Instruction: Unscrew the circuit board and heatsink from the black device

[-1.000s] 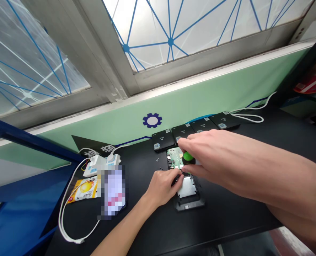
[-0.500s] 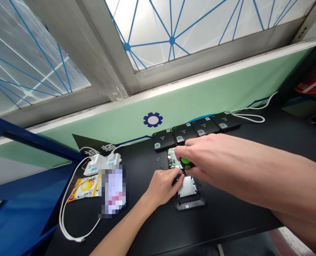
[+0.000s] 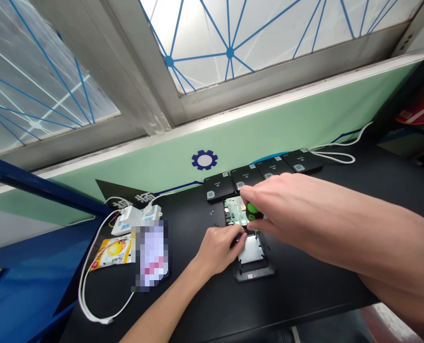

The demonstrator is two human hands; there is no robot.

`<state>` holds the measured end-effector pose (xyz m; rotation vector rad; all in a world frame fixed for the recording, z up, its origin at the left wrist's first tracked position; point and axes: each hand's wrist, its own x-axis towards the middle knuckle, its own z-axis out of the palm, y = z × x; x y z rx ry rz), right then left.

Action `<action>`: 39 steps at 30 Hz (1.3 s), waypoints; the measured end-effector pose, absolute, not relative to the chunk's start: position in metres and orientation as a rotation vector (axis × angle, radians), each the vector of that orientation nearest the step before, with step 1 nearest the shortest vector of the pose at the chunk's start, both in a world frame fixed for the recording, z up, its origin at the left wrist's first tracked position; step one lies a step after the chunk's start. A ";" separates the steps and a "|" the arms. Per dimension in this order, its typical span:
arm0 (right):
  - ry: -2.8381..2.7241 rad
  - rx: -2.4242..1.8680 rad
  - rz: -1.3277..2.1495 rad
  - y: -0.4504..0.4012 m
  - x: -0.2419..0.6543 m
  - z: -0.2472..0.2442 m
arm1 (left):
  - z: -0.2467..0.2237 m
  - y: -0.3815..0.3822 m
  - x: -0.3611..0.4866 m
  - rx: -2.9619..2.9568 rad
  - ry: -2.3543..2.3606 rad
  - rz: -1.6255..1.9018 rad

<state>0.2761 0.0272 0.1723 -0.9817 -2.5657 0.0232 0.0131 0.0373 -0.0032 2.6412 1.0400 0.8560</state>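
My right hand (image 3: 269,200) is closed round a green and black screwdriver (image 3: 253,210). Its thin shaft points down at the upper right corner of a silver metal plate (image 3: 251,250), which lies in an opened black casing (image 3: 265,274). At the plate's upper left corner, my left hand (image 3: 221,245) is closed on the casing's edge, thumb and fingers bent together; the exact contact point is hidden. Directly behind the plate lies a green circuit board (image 3: 235,209), partly covered by my right hand. Small loose screws (image 3: 212,213) lie to the board's left.
Several black boxes (image 3: 219,186) stand in a row along the green wall (image 3: 161,166). On the left are a white power strip (image 3: 136,219), a yellow-and-white packet (image 3: 113,252), a blurred-out phone-like object (image 3: 153,255) and a looped white cable (image 3: 83,290). Another white cable (image 3: 340,157) lies far right.
My right hand has shifted slightly right with the screwdriver and tilted, baring more of the circuit board and the screwdriver's shaft. My left hand has stayed in place.
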 end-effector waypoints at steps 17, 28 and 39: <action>-2.586 -0.984 0.033 0.027 0.274 0.173 | -0.002 0.037 0.016 2.654 1.042 0.863; -2.591 -0.969 0.073 0.030 0.278 0.171 | -0.002 0.036 0.015 2.668 1.078 0.817; -2.592 -0.935 0.078 0.032 0.278 0.169 | -0.001 0.037 0.014 2.679 1.073 0.814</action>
